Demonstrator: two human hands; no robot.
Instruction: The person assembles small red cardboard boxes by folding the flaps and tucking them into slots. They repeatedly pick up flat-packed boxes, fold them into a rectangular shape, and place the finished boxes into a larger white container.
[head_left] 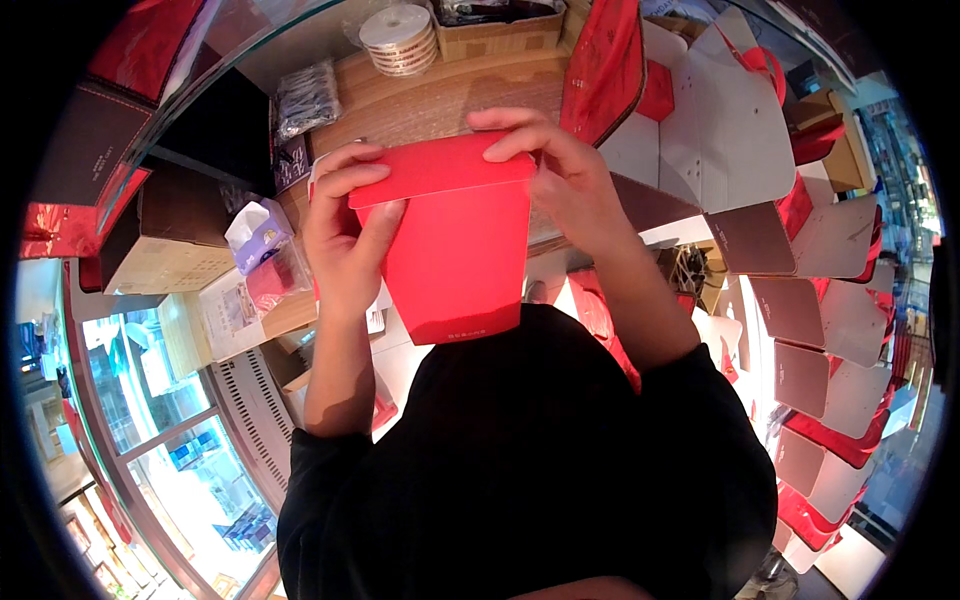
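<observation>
A bright red box point(458, 260), narrowing toward its lower end, is held up in front of my body. Its top flap point(440, 167) is folded over toward me. My left hand point(348, 225) grips the upper left corner, with the thumb on the front under the flap edge and the fingers at the top. At the upper right corner, my right hand point(565, 170) has its fingertips on the flap, while its thumb is mostly hidden beside the box. What the box holds, if anything, cannot be seen.
On the wooden table point(400, 105) beyond are ribbon spools point(397, 38), a cardboard tray point(500, 35) and a plastic-wrapped bundle point(307, 98). A tissue pack point(258, 235) lies left, near a cardboard box point(165, 235). Several white-and-red boxes point(730, 120) line the right side.
</observation>
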